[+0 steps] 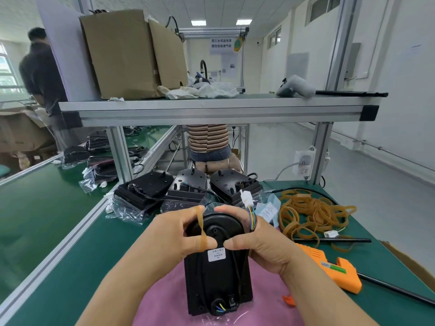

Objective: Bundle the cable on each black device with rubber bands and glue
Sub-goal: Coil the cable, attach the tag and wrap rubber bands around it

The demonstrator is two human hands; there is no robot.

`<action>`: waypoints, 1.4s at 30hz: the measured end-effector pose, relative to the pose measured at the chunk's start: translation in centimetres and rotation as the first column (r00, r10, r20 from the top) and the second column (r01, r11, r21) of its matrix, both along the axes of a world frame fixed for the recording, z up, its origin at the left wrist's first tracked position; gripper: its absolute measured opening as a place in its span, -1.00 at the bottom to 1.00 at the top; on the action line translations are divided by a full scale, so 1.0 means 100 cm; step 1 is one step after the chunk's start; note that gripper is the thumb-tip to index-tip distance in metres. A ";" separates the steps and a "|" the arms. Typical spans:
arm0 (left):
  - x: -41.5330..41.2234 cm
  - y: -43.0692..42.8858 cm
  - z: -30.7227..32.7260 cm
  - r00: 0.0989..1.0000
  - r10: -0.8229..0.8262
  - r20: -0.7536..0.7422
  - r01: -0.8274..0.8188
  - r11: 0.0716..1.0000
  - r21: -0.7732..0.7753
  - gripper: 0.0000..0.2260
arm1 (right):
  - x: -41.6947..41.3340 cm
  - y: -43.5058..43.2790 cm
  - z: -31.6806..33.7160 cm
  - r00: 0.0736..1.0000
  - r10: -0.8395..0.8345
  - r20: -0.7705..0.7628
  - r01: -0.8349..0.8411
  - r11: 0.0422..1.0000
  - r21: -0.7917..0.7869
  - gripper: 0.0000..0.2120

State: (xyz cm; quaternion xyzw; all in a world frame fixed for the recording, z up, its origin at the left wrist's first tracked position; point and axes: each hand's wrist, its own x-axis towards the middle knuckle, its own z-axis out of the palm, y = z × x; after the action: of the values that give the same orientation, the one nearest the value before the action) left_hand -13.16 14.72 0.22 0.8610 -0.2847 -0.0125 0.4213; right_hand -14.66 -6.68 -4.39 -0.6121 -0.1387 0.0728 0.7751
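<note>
A black device lies on a pink mat in front of me, its black cable running down its right side. My left hand grips the device's upper left edge, with a tan rubber band stretched between forefinger and thumb. My right hand grips the upper right edge and holds the coloured wires that end in a white connector. Both thumbs meet above the white label.
A heap of rubber bands lies to the right, with an orange glue gun nearer me. Three more black devices sit behind, some on plastic bags. An aluminium shelf with a cardboard box spans overhead. A green conveyor belt runs left.
</note>
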 end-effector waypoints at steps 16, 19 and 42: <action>0.003 -0.002 -0.009 0.999 0.033 0.031 -0.033 0.999 0.015 -0.65 | -0.023 0.029 0.042 0.611 -0.463 0.642 0.788 0.435 -0.436 -0.73; -0.001 -0.004 -0.001 0.996 -0.051 0.068 0.049 0.998 0.035 -0.81 | -0.027 0.058 0.052 0.694 -0.296 0.656 0.714 0.396 -0.577 -0.63; -0.013 -0.013 0.000 0.991 -0.067 0.114 0.060 0.996 0.063 -0.64 | -0.039 0.037 0.111 0.807 -0.207 0.552 0.587 0.184 -0.789 -0.92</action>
State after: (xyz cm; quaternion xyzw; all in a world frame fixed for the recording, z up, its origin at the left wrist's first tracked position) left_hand -14.45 13.45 0.24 0.8629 -0.3354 0.0159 0.3776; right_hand -18.51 -3.02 6.68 -0.9596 -0.0267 -0.1690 0.2232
